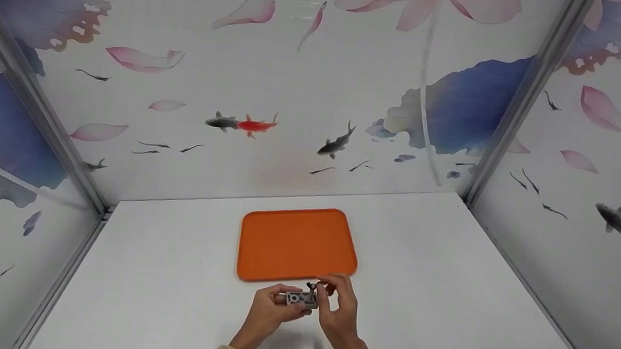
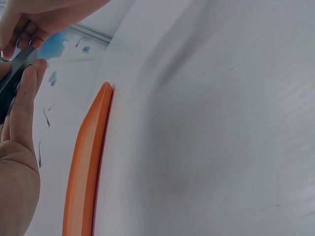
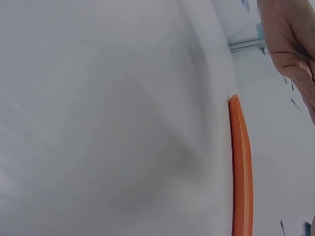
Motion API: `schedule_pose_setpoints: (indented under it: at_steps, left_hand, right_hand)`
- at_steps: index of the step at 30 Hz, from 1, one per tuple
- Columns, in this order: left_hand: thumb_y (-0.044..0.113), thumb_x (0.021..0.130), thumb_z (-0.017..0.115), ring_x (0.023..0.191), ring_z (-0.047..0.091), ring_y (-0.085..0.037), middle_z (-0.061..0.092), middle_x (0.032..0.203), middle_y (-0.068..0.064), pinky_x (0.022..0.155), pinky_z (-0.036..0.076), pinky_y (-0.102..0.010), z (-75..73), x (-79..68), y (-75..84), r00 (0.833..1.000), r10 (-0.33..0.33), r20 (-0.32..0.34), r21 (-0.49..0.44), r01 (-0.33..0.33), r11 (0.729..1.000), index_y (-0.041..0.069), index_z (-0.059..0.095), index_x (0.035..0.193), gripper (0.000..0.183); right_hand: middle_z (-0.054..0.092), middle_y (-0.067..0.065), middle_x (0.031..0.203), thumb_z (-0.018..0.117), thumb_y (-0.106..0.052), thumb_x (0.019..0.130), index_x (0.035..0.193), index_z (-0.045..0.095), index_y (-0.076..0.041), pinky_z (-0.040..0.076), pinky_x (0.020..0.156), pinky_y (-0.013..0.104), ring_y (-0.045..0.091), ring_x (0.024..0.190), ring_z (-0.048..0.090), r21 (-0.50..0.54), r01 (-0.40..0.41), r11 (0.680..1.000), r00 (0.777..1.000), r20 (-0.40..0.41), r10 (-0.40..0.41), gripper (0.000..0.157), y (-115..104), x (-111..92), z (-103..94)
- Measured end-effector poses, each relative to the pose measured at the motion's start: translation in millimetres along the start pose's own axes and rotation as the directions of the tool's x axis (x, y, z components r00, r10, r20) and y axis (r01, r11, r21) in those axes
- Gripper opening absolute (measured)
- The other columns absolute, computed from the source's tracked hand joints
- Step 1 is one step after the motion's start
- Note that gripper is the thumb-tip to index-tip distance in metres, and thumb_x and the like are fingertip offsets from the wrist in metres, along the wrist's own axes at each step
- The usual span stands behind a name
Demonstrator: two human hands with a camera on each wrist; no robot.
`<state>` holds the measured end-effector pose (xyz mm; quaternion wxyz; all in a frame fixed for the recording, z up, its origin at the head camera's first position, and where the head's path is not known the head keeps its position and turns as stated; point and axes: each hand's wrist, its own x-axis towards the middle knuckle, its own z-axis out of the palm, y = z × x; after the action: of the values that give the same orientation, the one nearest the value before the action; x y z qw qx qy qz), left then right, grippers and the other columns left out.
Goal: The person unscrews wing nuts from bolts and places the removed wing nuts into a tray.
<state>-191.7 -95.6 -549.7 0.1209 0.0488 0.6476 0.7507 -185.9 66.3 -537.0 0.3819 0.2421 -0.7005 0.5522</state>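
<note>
My left hand grips a small grey metal block with round holes in its face, thumb below and fingers behind. A small dark knobbed piece sticks up from the block's right end. Curled about that end, my right hand has its thumb and fingertips at the dark piece. In the left wrist view the left hand holds the block, seen edge-on as a dark and grey strip. The right wrist view has only part of the right hand, its fingertips out of frame.
An orange tray lies on the white table just beyond both hands. White panels printed with fish and petals enclose the table at the back and sides, with grey metal posts at the corners.
</note>
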Motion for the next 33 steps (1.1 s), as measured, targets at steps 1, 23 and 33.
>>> schedule_pose_setpoints:
  at_steps: [1, 23, 33]
  left_hand:
    - [0.002, 0.085, 0.075, 0.091, 0.077, -0.027, 0.075, 0.106, -0.022, 0.083, 0.066, -0.036, 0.0, 0.0, -0.3, 1.0, 0.001, -0.002, 0.003, -0.001, 1.0, -0.012, 0.061, 0.122, 0.041]
    - [0.001, 0.084, 0.076, 0.091, 0.077, -0.027, 0.075, 0.105, -0.021, 0.082, 0.066, -0.036, 1.6, 0.6, -1.0, 1.0, 0.007, -0.019, 0.017, -0.007, 1.0, -0.012, 0.062, 0.121, 0.042]
    - [0.002, 0.084, 0.076, 0.09, 0.077, -0.025, 0.075, 0.104, -0.021, 0.082, 0.066, -0.035, 0.9, 1.6, -1.9, 1.0, 0.005, -0.002, -0.009, -0.005, 1.0, -0.013, 0.061, 0.122, 0.043]
  right_hand:
    - [0.056, 0.015, 0.091, 0.061, 0.024, 0.082, 0.103, 0.062, 0.006, 0.046, 0.063, 0.025, 0.016, 0.077, 0.05, 0.001, -0.01, 1.0, 1.0, -0.007, 0.01, 0.028, 0.5, -0.6, 0.5]
    - [0.056, 0.014, 0.088, 0.061, 0.02, 0.085, 0.097, 0.063, 0.006, 0.044, 0.063, 0.022, 0.014, 0.076, 0.049, -0.017, -0.011, 1.0, 1.0, -0.029, 0.01, 0.018, 1.8, -1.4, -1.0]
    - [0.055, 0.017, 0.09, 0.058, 0.018, 0.087, 0.104, 0.065, 0.006, 0.046, 0.065, 0.025, 0.014, 0.079, 0.049, -0.005, -0.027, 1.0, 0.999, 0.03, 0.027, 0.022, -5.7, -0.4, -2.6]
